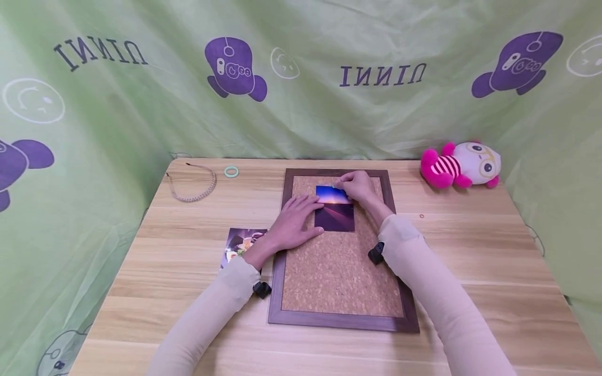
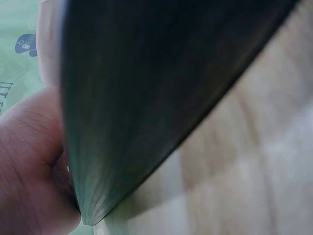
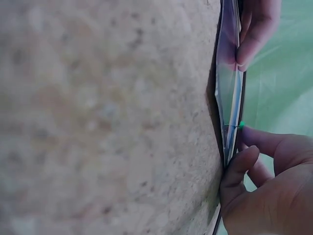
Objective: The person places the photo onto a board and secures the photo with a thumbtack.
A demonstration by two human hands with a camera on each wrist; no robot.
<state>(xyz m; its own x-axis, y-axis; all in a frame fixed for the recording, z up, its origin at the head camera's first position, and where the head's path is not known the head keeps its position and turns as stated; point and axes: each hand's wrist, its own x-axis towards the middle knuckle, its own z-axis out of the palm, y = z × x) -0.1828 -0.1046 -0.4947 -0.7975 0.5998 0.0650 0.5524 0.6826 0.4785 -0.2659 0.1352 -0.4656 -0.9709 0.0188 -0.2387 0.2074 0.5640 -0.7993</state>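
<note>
A photo print [image 1: 335, 219] with a blue sky over a dark purple ground lies on the upper part of a framed cork board [image 1: 340, 277]. My left hand [image 1: 295, 223] rests spread on the cork, its fingertips on the photo's left edge. At the photo's upper edge is my right hand [image 1: 361, 189], its fingers bent. The right wrist view shows a small green-headed pin [image 3: 241, 124] at the photo, held at a fingertip of the right hand [image 3: 274, 181]. Mostly the dark frame side [image 2: 146, 88] fills the left wrist view, beside part of the left hand [image 2: 29, 166].
A second photo [image 1: 242, 243], showing food, lies left of the board, partly under my left forearm. Further back are a beaded headband [image 1: 193, 198] and a mint-green ring [image 1: 231, 172]. A pink plush toy [image 1: 463, 166] lies back right, with a tiny orange ring [image 1: 421, 215] nearer.
</note>
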